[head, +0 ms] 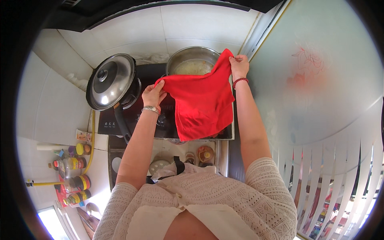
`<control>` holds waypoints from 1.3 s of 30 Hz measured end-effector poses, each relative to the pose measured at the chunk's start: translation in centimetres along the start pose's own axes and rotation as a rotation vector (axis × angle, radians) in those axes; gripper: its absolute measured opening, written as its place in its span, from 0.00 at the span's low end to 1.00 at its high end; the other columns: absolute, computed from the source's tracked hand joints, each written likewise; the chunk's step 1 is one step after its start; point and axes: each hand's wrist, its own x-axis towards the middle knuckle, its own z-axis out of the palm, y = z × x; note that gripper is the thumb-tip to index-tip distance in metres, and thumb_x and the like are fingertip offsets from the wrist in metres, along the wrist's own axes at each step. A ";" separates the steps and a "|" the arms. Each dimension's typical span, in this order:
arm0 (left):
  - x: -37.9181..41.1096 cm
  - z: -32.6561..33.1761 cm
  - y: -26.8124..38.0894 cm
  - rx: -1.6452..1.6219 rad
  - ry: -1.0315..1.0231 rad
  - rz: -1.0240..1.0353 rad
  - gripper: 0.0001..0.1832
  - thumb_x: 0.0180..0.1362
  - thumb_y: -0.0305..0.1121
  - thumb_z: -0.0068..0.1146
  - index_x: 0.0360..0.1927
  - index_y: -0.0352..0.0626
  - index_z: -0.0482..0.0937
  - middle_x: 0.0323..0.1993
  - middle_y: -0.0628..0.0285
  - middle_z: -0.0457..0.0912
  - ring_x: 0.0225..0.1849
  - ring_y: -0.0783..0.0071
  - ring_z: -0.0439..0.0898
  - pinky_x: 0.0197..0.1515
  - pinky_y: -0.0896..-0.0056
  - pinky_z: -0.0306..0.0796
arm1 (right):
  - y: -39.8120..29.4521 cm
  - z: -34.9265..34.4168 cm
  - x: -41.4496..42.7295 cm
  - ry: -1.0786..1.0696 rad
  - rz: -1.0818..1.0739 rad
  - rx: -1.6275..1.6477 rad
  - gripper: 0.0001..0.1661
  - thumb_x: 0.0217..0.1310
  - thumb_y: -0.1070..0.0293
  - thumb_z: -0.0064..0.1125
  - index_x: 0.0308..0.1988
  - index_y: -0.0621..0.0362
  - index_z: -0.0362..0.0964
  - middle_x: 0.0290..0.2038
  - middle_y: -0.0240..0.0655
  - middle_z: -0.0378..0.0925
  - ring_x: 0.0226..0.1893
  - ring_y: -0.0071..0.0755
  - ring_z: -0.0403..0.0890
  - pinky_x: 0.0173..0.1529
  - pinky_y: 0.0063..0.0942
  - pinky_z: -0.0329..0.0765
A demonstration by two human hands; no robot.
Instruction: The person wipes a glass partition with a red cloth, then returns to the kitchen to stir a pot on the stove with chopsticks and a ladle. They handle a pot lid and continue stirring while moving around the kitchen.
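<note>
A red cloth (204,105) hangs spread between my two hands, over the right part of a black gas cooktop (105,129). My left hand (153,94) pinches its upper left corner between thumb and fingers. At its upper right corner, my right hand (239,66) grips the fabric. Behind the cloth stands a metal pot (195,53) without a lid, with cloudy liquid in it; the cloth hides its near side. On the left burner sits a frying pan (123,123) under a metal lid with a glass centre (115,90), its handle pointing towards me.
Jars and bottles (77,183) stand at the left near a yellow hose (93,132). White wall tiles (129,27) rise behind the cooktop, below a dark range hood (150,7). A frosted glass panel (300,114) borders the right side. On the floor is a large plastic bottle (205,153).
</note>
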 end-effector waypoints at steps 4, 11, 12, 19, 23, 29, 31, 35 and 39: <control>-0.1 -0.3 0.6 0.118 0.006 -0.058 0.16 0.49 0.38 0.71 0.28 0.47 0.71 0.19 0.71 0.74 0.19 0.82 0.75 0.21 0.79 0.74 | -0.1 -0.5 0.6 -0.090 -0.003 -0.153 0.15 0.50 0.60 0.66 0.31 0.62 0.76 0.29 0.43 0.80 0.31 0.40 0.81 0.38 0.34 0.76; -0.1 0.1 0.5 0.072 -0.020 -0.058 0.17 0.50 0.42 0.70 0.27 0.48 0.70 0.21 0.70 0.74 0.20 0.79 0.75 0.23 0.77 0.75 | 0.5 -0.6 1.5 -0.135 -0.002 -0.092 0.17 0.54 0.58 0.62 0.34 0.63 0.77 0.31 0.45 0.81 0.35 0.44 0.82 0.42 0.36 0.76; 0.0 0.0 0.5 0.082 -0.023 -0.064 0.18 0.50 0.42 0.70 0.26 0.49 0.70 0.21 0.70 0.74 0.21 0.78 0.76 0.25 0.76 0.76 | 0.7 -0.5 1.7 -0.135 0.010 -0.109 0.17 0.54 0.58 0.61 0.34 0.63 0.77 0.32 0.45 0.81 0.35 0.44 0.82 0.42 0.36 0.76; 0.3 -0.2 0.4 0.071 -0.042 -0.053 0.16 0.51 0.38 0.69 0.32 0.43 0.72 0.24 0.67 0.77 0.22 0.78 0.77 0.27 0.73 0.79 | -1.0 -0.8 1.0 -0.155 -0.058 -0.286 0.21 0.53 0.54 0.63 0.33 0.64 0.78 0.34 0.47 0.82 0.37 0.47 0.82 0.44 0.37 0.76; 0.8 -0.3 0.1 0.053 -0.049 -0.042 0.15 0.51 0.36 0.68 0.33 0.42 0.72 0.25 0.66 0.77 0.23 0.77 0.77 0.28 0.72 0.79 | -1.0 -0.9 1.1 -0.271 0.012 -0.245 0.21 0.50 0.53 0.64 0.30 0.64 0.78 0.31 0.45 0.82 0.35 0.43 0.82 0.42 0.35 0.77; 0.9 0.6 0.0 0.143 -0.018 0.054 0.12 0.53 0.32 0.65 0.31 0.40 0.71 0.24 0.66 0.74 0.23 0.78 0.76 0.24 0.74 0.79 | 1.0 0.2 2.6 -0.351 0.091 -0.067 0.20 0.52 0.57 0.63 0.33 0.66 0.76 0.31 0.43 0.81 0.34 0.34 0.81 0.41 0.31 0.76; 1.0 0.8 -0.2 0.187 -0.001 0.121 0.12 0.54 0.31 0.64 0.30 0.39 0.70 0.23 0.67 0.72 0.22 0.79 0.74 0.23 0.74 0.78 | 1.5 0.7 2.7 -0.352 0.034 -0.024 0.21 0.54 0.59 0.62 0.38 0.68 0.73 0.35 0.44 0.80 0.36 0.34 0.80 0.42 0.30 0.76; 0.7 1.0 -0.5 0.224 0.000 0.248 0.12 0.55 0.30 0.62 0.28 0.40 0.68 0.22 0.69 0.69 0.21 0.82 0.71 0.22 0.75 0.78 | 2.1 1.1 2.2 -0.354 0.006 0.098 0.21 0.59 0.63 0.59 0.46 0.67 0.65 0.37 0.43 0.77 0.37 0.31 0.78 0.42 0.27 0.75; 0.7 0.7 -0.6 0.212 -0.014 0.307 0.12 0.55 0.29 0.61 0.26 0.40 0.67 0.21 0.70 0.68 0.21 0.83 0.70 0.21 0.75 0.77 | 2.0 1.0 1.5 -0.363 -0.030 0.151 0.18 0.61 0.66 0.57 0.44 0.64 0.61 0.33 0.38 0.74 0.33 0.28 0.75 0.38 0.26 0.74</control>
